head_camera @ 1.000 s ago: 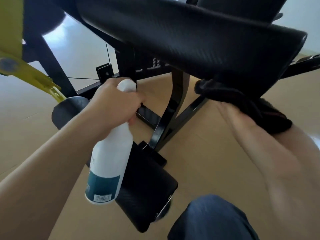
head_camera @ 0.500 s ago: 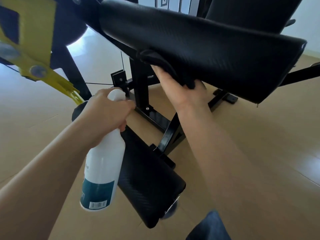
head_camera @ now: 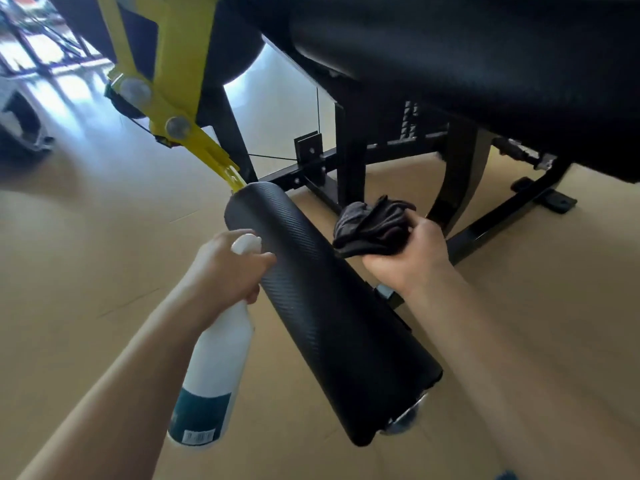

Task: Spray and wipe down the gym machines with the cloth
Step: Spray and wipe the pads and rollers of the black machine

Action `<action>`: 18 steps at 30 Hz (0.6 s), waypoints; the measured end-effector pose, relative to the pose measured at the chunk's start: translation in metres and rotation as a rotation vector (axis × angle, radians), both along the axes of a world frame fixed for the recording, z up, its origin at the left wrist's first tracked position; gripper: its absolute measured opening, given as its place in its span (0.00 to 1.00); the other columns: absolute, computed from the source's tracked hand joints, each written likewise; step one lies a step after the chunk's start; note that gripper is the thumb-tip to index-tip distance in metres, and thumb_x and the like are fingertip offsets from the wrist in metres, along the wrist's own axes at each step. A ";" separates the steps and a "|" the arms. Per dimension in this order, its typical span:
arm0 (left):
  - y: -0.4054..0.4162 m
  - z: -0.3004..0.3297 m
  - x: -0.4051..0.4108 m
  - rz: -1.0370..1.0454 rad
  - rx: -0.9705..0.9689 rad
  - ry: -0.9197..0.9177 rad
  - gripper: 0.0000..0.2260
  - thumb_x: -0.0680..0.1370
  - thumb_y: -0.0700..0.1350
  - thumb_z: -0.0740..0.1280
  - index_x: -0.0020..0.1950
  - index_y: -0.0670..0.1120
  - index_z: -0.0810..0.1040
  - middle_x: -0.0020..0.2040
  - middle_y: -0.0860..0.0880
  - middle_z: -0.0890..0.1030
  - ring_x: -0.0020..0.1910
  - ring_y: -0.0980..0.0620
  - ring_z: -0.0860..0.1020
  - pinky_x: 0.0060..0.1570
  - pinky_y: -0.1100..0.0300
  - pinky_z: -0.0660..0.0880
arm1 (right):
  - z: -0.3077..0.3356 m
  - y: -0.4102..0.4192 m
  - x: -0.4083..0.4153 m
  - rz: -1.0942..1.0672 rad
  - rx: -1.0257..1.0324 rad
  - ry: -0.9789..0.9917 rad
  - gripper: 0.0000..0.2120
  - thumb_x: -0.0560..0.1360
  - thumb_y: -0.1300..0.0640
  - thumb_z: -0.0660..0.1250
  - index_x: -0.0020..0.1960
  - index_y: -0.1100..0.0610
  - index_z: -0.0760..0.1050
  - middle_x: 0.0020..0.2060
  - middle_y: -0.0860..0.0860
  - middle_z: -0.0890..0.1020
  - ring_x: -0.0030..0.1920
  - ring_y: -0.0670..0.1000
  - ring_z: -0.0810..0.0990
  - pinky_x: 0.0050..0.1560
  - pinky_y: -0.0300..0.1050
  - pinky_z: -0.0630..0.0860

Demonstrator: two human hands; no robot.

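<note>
The dark grey crumpled cloth (head_camera: 372, 226), clamped in the right hand (head_camera: 408, 258), has been brought down off the black padded seat (head_camera: 467, 64) to the black cylindrical leg roller (head_camera: 325, 306). The white spray bottle (head_camera: 214, 368) is gripped by the left hand (head_camera: 228, 268) beside the roller, likely sprayed next.

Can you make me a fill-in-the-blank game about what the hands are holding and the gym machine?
1. The left hand grips a white ____ bottle.
2. The right hand holds a bunched dark ____.
3. The long black roller pad lies ____ the two hands.
4. The machine arm above the roller pad is painted ____.

Missing words: spray; cloth; between; yellow
</note>
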State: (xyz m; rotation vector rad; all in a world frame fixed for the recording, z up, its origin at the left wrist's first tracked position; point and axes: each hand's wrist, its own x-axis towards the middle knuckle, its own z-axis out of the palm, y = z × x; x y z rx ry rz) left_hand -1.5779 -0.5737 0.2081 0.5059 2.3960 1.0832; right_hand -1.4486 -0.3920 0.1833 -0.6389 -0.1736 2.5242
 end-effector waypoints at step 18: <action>-0.016 -0.052 -0.011 0.089 0.036 0.066 0.08 0.78 0.45 0.74 0.42 0.49 0.77 0.36 0.44 0.80 0.27 0.51 0.77 0.31 0.59 0.76 | 0.001 -0.003 0.006 -0.100 0.145 -0.167 0.14 0.83 0.55 0.58 0.56 0.61 0.80 0.49 0.62 0.86 0.58 0.62 0.81 0.71 0.61 0.70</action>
